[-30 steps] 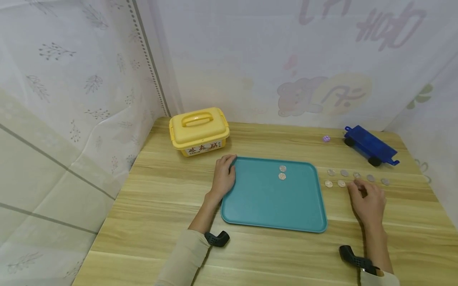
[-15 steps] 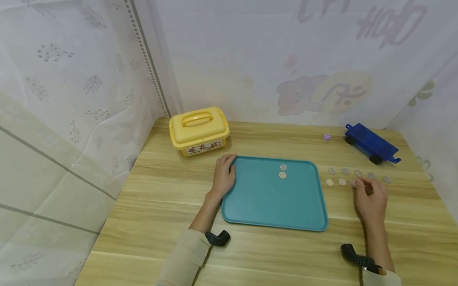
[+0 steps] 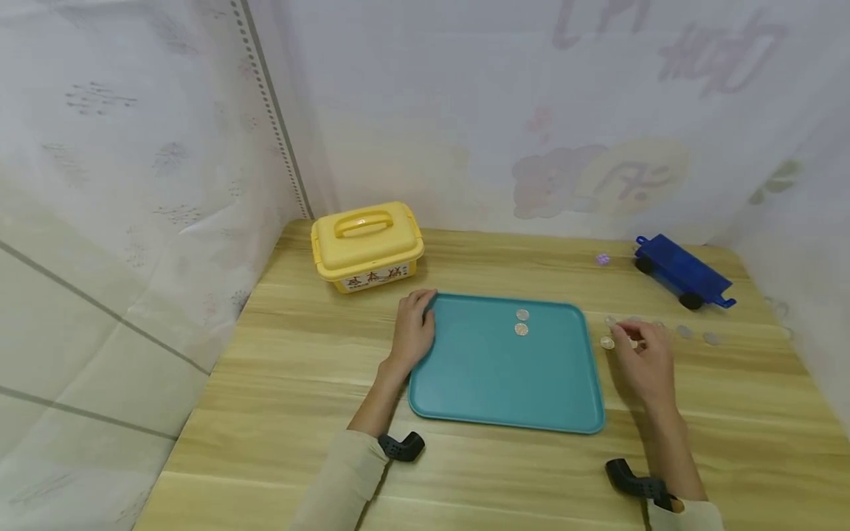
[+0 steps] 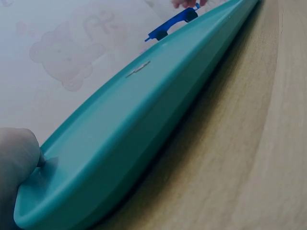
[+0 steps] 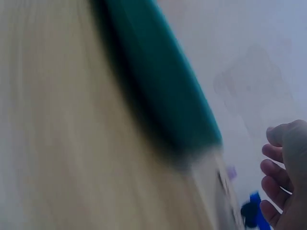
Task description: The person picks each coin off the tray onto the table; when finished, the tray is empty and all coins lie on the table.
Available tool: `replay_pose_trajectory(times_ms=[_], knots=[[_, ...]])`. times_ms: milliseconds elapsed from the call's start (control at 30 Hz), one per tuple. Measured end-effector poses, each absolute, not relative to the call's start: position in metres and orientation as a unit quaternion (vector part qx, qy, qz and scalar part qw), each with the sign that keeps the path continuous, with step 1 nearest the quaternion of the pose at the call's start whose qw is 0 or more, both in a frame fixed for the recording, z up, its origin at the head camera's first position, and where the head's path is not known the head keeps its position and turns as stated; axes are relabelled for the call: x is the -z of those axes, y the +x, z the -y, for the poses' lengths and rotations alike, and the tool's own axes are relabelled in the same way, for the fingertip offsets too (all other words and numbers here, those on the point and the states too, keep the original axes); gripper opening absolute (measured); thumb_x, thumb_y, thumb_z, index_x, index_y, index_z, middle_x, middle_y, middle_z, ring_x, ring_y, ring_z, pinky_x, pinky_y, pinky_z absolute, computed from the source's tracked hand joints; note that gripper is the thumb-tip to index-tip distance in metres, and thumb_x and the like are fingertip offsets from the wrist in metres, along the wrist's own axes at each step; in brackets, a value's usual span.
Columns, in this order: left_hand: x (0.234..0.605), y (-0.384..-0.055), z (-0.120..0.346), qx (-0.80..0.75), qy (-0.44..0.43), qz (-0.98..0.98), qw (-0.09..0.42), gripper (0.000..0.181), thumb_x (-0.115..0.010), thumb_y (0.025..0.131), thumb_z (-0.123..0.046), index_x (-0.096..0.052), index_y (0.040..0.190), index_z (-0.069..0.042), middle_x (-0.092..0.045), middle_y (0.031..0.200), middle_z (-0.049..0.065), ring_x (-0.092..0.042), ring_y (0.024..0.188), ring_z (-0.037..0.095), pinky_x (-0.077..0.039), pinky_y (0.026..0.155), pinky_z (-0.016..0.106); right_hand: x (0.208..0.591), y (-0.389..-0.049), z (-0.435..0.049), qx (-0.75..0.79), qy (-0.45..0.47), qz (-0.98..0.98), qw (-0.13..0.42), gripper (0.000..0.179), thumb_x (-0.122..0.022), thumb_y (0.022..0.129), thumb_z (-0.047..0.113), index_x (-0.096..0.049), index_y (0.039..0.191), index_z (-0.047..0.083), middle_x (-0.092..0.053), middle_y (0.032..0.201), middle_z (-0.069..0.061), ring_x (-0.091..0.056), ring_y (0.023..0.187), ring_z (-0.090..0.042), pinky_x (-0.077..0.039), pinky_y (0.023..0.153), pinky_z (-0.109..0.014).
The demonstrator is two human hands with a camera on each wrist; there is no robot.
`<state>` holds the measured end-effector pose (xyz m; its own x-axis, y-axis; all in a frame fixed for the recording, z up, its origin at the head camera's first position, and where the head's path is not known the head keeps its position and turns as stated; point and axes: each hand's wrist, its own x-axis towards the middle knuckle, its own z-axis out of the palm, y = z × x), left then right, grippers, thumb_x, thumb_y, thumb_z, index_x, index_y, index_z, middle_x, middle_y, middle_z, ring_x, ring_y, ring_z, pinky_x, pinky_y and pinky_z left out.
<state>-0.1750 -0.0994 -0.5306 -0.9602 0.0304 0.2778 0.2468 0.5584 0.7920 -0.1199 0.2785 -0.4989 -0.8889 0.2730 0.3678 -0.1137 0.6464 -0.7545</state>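
My left hand (image 3: 413, 333) rests on the left rim of a teal tray (image 3: 505, 383), its thumb over the edge. The left wrist view shows a digit (image 4: 18, 153) at the tray's corner. Two silver coins (image 3: 521, 330) lie in the tray, one behind the other. Right of the tray, more coins sit on the table in two rows, the back row including a coin (image 3: 684, 332) and the front row a coin (image 3: 607, 343). My right hand (image 3: 647, 361) hovers over these rows, hiding part of them. Its fingers (image 5: 274, 170) are loosely curled with nothing visible between them.
A yellow lidded box (image 3: 367, 247) with a handle stands at the back left. At the back right are a blue toy trailer (image 3: 680, 269) with black wheels and a small purple piece (image 3: 602, 259). Printed curtains (image 3: 465, 133) hang behind the wooden table (image 3: 265, 413).
My right hand first shifts slightly right, uncovering a coin in the front row, then moves left toward the tray. My left hand and the coins in the tray stay put.
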Motion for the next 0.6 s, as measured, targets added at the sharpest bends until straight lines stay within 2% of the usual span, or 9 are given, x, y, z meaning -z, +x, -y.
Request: replay_pose_trajectory(times_ms=[100, 167, 267, 367, 500, 600], knots=[[0.530, -0.175, 0.102, 0.462, -0.078, 0.876, 0.114, 0.038, -0.053, 0.098, 0.001, -0.059, 0.136, 0.000, -0.057, 0.136, 0.017, -0.049, 0.124, 0.036, -0.044, 0.105, 0.049, 0.497, -0.125, -0.260, -0.406, -0.021, 0.892, 0.199, 0.020, -0.068, 0.095, 0.015, -0.070, 0.105, -0.002, -0.062, 0.099, -0.002, -0.047, 0.091, -0.002, -0.038, 0.079, -0.020], [0.530, -0.176, 0.101, 0.460, -0.079, 0.877, 0.113, 0.038, -0.052, 0.099, 0.001, -0.058, 0.137, 0.000, -0.057, 0.136, 0.017, -0.049, 0.124, 0.036, -0.044, 0.105, 0.049, 0.497, -0.128, -0.248, -0.401, 0.008, 0.895, 0.196, 0.017, -0.069, 0.093, 0.011, -0.071, 0.102, -0.003, -0.064, 0.101, -0.014, -0.049, 0.092, -0.010, -0.038, 0.080, -0.023], [0.530, -0.176, 0.102, 0.459, -0.080, 0.878, 0.113, 0.038, -0.052, 0.099, 0.000, -0.058, 0.137, 0.000, -0.056, 0.137, 0.017, -0.048, 0.124, 0.036, -0.044, 0.104, 0.049, 0.499, -0.132, -0.230, -0.386, 0.052, 0.901, 0.189, 0.017, -0.072, 0.090, 0.009, -0.071, 0.101, -0.004, -0.065, 0.100, -0.020, -0.051, 0.094, -0.025, -0.037, 0.083, -0.035], [0.530, -0.176, 0.102, 0.458, -0.076, 0.878, 0.112, 0.038, -0.052, 0.099, -0.001, -0.058, 0.137, 0.000, -0.056, 0.137, 0.017, -0.048, 0.124, 0.036, -0.043, 0.105, 0.049, 0.503, -0.137, -0.211, -0.362, 0.068, 0.916, 0.157, 0.025, -0.073, 0.090, 0.015, -0.070, 0.106, -0.004, -0.065, 0.103, -0.022, -0.052, 0.096, -0.034, -0.037, 0.085, -0.045], [0.530, -0.176, 0.102, 0.458, -0.073, 0.879, 0.112, 0.038, -0.053, 0.099, 0.000, -0.058, 0.137, 0.000, -0.057, 0.137, 0.017, -0.049, 0.124, 0.036, -0.043, 0.105, 0.049, 0.509, -0.142, -0.188, -0.329, 0.062, 0.936, 0.111, 0.037, -0.073, 0.090, 0.031, -0.069, 0.111, 0.001, -0.065, 0.108, -0.020, -0.052, 0.103, -0.036, -0.037, 0.090, -0.052], [0.531, -0.176, 0.102, 0.458, -0.075, 0.879, 0.110, 0.039, -0.052, 0.099, 0.000, -0.058, 0.137, 0.000, -0.057, 0.136, 0.017, -0.049, 0.124, 0.035, -0.044, 0.105, 0.049, 0.515, -0.144, -0.176, -0.314, 0.055, 0.941, 0.112, 0.038, -0.074, 0.089, 0.036, -0.071, 0.109, 0.004, -0.064, 0.106, -0.017, -0.051, 0.102, -0.036, -0.037, 0.090, -0.054]])
